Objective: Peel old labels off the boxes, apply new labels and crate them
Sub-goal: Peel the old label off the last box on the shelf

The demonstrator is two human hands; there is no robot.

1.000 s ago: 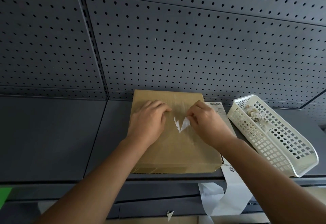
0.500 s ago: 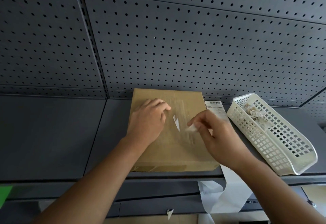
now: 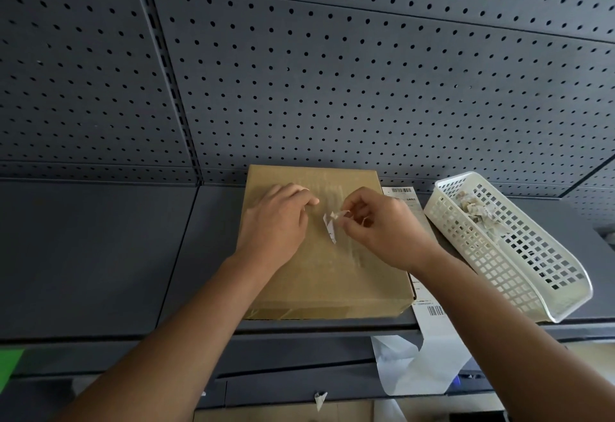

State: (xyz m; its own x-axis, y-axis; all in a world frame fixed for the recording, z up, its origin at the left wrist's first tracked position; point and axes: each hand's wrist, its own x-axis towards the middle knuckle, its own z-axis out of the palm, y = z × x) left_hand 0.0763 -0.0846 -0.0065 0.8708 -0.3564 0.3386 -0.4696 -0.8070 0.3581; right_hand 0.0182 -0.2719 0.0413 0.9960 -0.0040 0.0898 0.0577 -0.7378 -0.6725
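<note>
Peeling step: right hand (image 3: 382, 232) pinched a torn white label scrap (image 3: 331, 227) on the brown cardboard box (image 3: 332, 282); left hand (image 3: 278, 222) pressed flat, empty. Next probably needed steady pulling.

Far barcode (image 3: 401, 190): printed on the white label strip (image 3: 432, 338); no digits are legible.
Near barcode (image 3: 435, 311): on the same strip, lower down.
Small print: too blurred to read.

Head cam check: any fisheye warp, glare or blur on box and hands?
Head view: strong wide-angle bowing, pegboard seams curve; faint sheen on the box top; left hand and right hand sharp enough; label scrap edges slightly soft; light dim, even, no hard shadows.
</note>
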